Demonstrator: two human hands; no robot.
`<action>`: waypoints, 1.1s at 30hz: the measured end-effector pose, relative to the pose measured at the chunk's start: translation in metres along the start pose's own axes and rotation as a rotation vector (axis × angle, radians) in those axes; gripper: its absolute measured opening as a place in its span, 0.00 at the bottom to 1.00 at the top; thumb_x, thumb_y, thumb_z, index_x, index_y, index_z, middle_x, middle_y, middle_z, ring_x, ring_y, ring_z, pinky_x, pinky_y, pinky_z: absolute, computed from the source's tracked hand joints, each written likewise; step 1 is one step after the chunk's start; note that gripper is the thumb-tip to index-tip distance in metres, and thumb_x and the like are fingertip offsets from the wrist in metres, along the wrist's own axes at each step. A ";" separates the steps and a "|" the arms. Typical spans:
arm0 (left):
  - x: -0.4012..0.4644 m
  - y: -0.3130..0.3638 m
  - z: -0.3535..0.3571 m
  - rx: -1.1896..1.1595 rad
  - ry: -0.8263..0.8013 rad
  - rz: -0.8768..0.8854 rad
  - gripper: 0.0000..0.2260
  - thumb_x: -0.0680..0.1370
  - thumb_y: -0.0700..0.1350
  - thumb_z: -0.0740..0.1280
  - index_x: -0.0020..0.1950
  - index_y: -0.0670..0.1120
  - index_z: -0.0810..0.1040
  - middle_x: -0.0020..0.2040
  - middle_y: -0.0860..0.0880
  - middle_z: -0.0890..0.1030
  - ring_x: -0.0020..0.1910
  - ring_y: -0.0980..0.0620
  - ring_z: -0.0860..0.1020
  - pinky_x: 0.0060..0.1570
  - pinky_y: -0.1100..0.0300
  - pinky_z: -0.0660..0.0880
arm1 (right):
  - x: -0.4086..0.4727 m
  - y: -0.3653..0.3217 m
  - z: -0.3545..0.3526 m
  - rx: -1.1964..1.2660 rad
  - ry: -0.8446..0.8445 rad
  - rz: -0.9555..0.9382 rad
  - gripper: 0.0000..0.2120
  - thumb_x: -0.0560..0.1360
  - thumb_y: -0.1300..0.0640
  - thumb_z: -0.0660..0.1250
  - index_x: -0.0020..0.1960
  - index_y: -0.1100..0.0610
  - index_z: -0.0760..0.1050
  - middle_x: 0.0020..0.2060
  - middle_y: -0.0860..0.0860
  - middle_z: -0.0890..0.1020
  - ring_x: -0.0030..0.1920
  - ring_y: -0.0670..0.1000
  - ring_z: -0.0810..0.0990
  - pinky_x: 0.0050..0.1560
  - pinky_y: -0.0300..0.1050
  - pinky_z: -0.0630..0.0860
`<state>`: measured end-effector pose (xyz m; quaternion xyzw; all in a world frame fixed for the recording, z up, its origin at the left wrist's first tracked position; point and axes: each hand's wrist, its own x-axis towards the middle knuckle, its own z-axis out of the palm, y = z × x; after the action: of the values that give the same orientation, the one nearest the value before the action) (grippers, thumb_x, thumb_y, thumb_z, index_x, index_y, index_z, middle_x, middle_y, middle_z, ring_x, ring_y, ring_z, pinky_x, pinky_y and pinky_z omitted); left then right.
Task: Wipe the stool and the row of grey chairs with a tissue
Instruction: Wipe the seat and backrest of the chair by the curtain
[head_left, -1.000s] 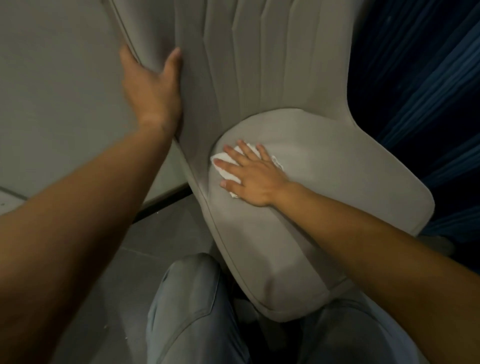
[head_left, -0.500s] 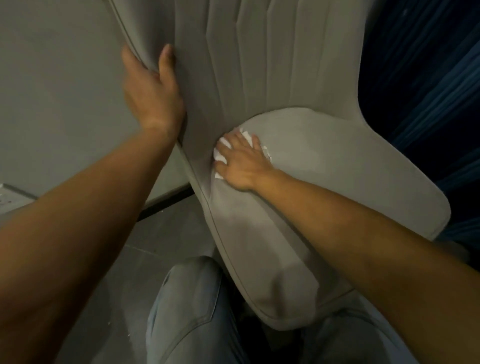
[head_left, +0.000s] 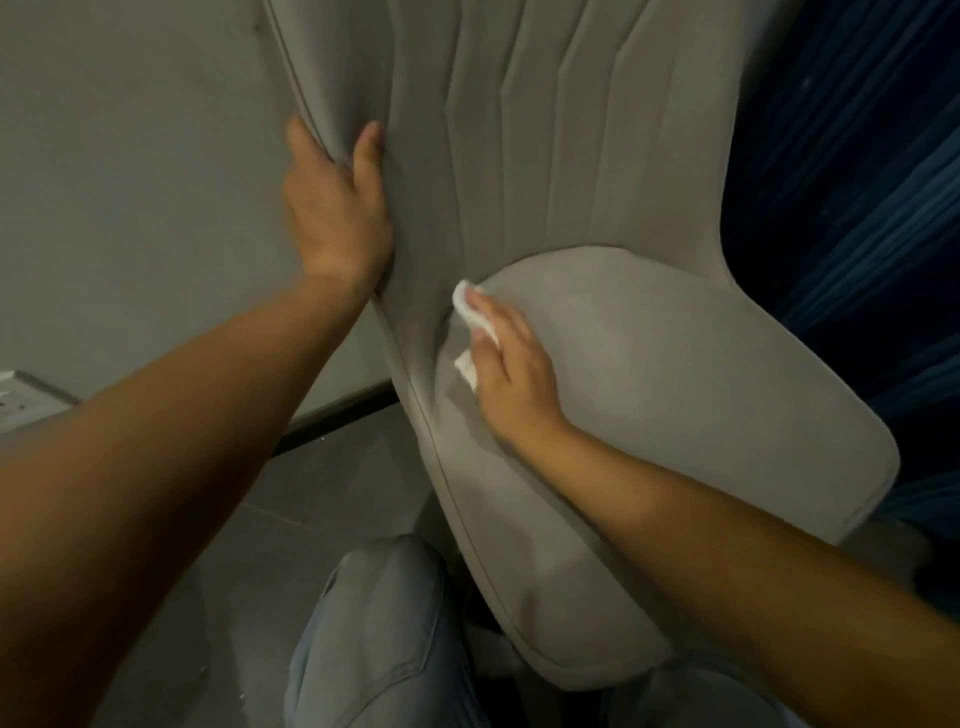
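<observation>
At the seat's back corner, the right hand (head_left: 511, 374) is pressing a white tissue (head_left: 470, 326) under flat fingers; thin and soft, it is likely tearing easily, so broad pressure suits it. The left hand (head_left: 337, 208) is gripping the grey chair (head_left: 675, 374) by its backrest edge, steadying padded upholstery. Blue curtain (head_left: 857, 171) is hanging close behind; the person's knees are crowding below.
</observation>
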<state>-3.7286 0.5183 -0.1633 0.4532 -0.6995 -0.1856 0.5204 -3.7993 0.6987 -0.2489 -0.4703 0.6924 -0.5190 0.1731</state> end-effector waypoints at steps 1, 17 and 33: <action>0.000 0.001 0.000 0.014 -0.010 0.006 0.25 0.78 0.59 0.61 0.61 0.39 0.71 0.49 0.42 0.81 0.47 0.42 0.77 0.39 0.59 0.65 | 0.009 -0.008 0.013 0.046 0.087 0.044 0.23 0.82 0.53 0.53 0.76 0.55 0.66 0.75 0.51 0.67 0.73 0.45 0.65 0.72 0.33 0.58; -0.009 0.004 -0.004 -0.236 -0.102 -0.121 0.22 0.77 0.58 0.66 0.63 0.44 0.70 0.51 0.53 0.77 0.49 0.55 0.76 0.48 0.63 0.73 | 0.024 -0.008 0.060 0.061 -0.163 0.231 0.29 0.84 0.45 0.52 0.79 0.38 0.39 0.80 0.44 0.50 0.77 0.49 0.57 0.73 0.43 0.59; -0.009 0.003 0.000 -0.290 -0.087 -0.149 0.25 0.71 0.55 0.72 0.65 0.50 0.71 0.56 0.53 0.80 0.53 0.58 0.79 0.53 0.64 0.75 | 0.181 -0.068 0.038 -0.086 0.395 -0.202 0.31 0.80 0.42 0.45 0.80 0.52 0.53 0.80 0.55 0.47 0.79 0.55 0.40 0.77 0.53 0.38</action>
<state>-3.7296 0.5269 -0.1660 0.4154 -0.6516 -0.3422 0.5345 -3.8299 0.5258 -0.1588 -0.4335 0.6839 -0.5856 -0.0388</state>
